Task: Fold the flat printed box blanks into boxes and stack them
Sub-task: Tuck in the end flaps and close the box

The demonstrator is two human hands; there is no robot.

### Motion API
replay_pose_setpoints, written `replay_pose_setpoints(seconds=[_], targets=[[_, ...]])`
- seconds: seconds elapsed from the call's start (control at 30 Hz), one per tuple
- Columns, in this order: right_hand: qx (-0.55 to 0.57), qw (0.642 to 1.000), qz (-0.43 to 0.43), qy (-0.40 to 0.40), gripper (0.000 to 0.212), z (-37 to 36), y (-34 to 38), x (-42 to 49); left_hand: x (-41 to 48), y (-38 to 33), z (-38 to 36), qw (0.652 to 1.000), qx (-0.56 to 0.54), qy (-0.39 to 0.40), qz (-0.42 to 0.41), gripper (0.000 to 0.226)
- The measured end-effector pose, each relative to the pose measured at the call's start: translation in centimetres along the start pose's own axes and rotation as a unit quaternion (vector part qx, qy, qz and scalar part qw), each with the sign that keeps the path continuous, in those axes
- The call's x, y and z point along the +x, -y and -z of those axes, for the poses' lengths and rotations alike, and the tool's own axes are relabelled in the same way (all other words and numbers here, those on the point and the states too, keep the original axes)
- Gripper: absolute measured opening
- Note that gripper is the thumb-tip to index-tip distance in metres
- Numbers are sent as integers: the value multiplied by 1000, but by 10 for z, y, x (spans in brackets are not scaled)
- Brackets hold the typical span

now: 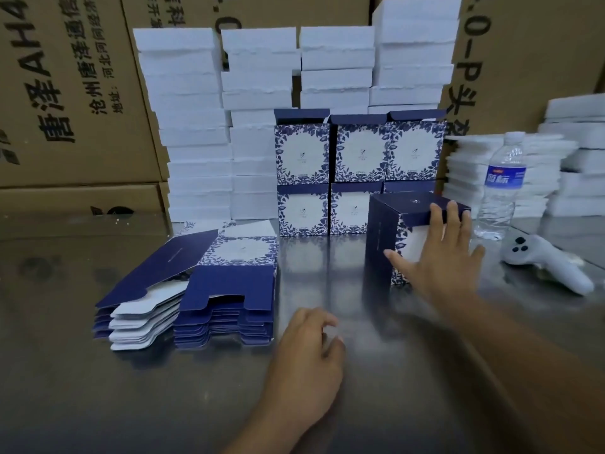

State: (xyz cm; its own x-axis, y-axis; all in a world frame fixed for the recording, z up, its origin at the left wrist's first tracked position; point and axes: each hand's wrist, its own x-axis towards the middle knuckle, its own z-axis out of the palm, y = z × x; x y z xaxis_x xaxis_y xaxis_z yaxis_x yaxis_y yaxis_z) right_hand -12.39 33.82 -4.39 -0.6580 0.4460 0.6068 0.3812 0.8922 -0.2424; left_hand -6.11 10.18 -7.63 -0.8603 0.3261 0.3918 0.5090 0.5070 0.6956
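A folded blue-and-white printed box (383, 237) stands on the steel table (98, 388), right of centre. My right hand (438, 257) lies flat against its front face, fingers straight and reaching over the top flap. My left hand (307, 358) hovers over the table in front, fingers loosely curled, holding nothing. A pile of flat printed blanks (226, 290) lies to the left, with a second fanned pile (147, 296) beside it. Several finished boxes (357, 168) stand stacked in two rows behind.
Tall stacks of white foam blocks (196, 126) rise behind the boxes, with more foam sheets (530, 172) at right. A water bottle (501, 188) and a white controller (550, 263) sit at right. Brown cartons (65, 93) form the back wall.
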Motion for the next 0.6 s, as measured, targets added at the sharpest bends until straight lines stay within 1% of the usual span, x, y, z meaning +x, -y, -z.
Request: replay_pose_setpoints(seconds=[0.17,0.27,0.37,0.47,0.6], targets=[[-16,999,-40,26,106,-12,0,29,2,0,-3,999,35,5,-16,17],[-28,997,-60,42,106,-17,3,44,3,2,-4,999,36,3,-5,18],[-36,995,-76,54,106,-22,6,52,6,3,-4,1000,24,11,5,15],[-34,994,-77,66,107,-21,9,56,8,3,-3,999,23,28,0,16],[-38,990,-77,114,106,-7,16,56,8,2,-3,999,15,33,1,12]])
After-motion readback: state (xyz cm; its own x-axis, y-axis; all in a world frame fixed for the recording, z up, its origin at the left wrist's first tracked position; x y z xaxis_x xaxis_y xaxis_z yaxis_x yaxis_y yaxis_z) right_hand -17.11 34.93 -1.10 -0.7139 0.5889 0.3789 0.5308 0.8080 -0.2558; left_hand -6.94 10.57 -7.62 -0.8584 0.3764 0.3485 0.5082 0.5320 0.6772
